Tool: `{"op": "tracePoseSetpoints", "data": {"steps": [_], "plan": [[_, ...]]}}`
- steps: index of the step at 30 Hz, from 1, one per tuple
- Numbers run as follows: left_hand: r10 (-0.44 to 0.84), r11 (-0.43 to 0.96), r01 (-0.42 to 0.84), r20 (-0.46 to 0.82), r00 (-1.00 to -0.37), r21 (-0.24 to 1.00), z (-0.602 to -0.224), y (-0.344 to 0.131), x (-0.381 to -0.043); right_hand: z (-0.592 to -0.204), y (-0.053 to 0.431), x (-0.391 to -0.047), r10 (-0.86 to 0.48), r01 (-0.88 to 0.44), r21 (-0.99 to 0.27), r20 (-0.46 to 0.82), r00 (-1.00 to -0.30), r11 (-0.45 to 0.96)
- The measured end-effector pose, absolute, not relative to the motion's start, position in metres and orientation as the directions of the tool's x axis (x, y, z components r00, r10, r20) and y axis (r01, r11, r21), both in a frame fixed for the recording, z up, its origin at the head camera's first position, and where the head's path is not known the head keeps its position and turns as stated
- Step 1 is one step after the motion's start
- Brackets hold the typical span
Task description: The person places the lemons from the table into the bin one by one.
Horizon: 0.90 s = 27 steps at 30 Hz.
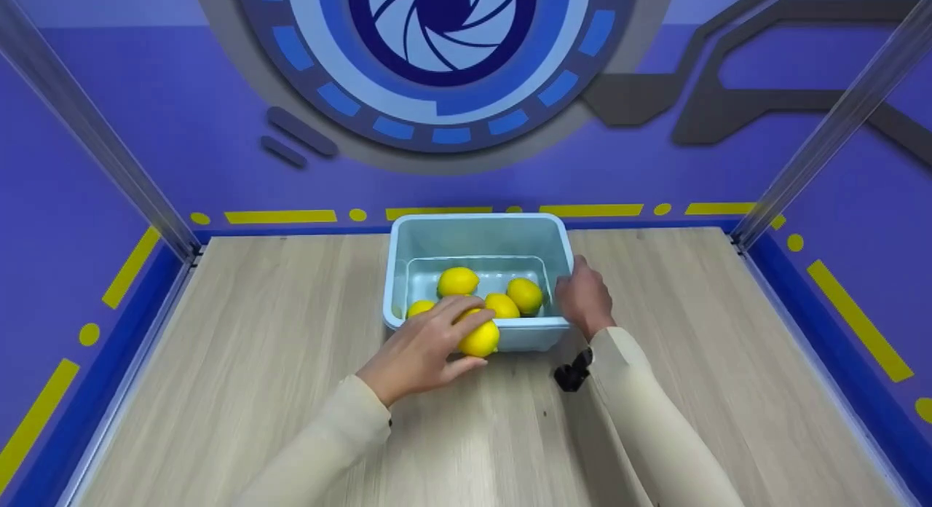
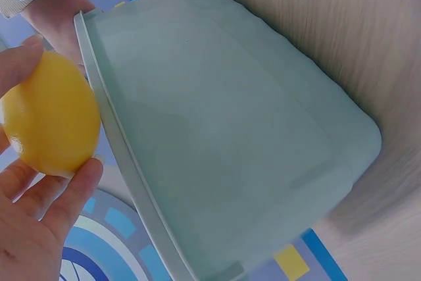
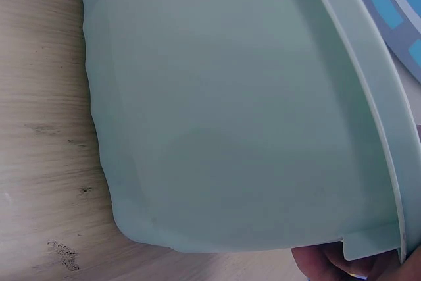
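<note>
A yellow lemon (image 1: 480,335) is pinched between the thumb and fingers of my left hand (image 1: 426,347), by the near rim of a pale blue-green plastic bin (image 1: 477,221). The left wrist view shows the same lemon (image 2: 52,113) close up beside the bin's rim, outside its wall. Several more lemons (image 1: 458,282) lie on the bin's floor, some partly hidden behind my left hand and the near wall. My right hand (image 1: 585,297) grips the bin's right side at the rim. Its fingertips (image 3: 322,264) show beneath the rim in the right wrist view.
The bin stands on a wood-grain table (image 1: 306,296) near its back edge. Behind it rises a purple-blue printed panel (image 1: 510,186) with yellow marks, and similar panels flank both sides. A clear corner post (image 1: 109,128) stands at the left, another at the right.
</note>
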<state>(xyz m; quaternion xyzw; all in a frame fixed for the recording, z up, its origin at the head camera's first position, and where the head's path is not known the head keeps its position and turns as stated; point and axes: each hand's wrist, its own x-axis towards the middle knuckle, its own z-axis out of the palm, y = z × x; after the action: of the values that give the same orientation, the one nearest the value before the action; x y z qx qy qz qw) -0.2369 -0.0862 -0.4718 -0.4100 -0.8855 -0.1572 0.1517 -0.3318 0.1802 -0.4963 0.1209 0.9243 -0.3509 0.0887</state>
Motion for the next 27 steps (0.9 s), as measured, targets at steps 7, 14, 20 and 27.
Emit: {"op": "tracePoseSetpoints", "data": {"steps": [7,14,20,27], "plan": [[0.675,0.618,0.771,0.399,-0.621,0.156,-0.4725,-0.0847,-0.2381,-0.4963,0.181,-0.3319,0.151,0.285,-0.636,-0.257,-0.955,0.717],[0.673,0.617,0.769,0.394,-0.626,0.167,-0.4717,-0.0838,-0.2401,-0.4963,0.1809,-0.3311,0.148,0.281,-0.633,-0.255,-0.955,0.721],[0.665,0.621,0.763,0.393,-0.634,0.18,-0.4709,-0.0827,-0.2413,-0.4964,0.1802,-0.331,0.153,0.281,-0.63,-0.251,-0.956,0.724],[0.66,0.623,0.76,0.399,-0.637,0.182,-0.4716,-0.0812,-0.2442,-0.4955,0.1798,-0.3305,0.156,0.281,-0.631,-0.246,-0.957,0.723]]}}
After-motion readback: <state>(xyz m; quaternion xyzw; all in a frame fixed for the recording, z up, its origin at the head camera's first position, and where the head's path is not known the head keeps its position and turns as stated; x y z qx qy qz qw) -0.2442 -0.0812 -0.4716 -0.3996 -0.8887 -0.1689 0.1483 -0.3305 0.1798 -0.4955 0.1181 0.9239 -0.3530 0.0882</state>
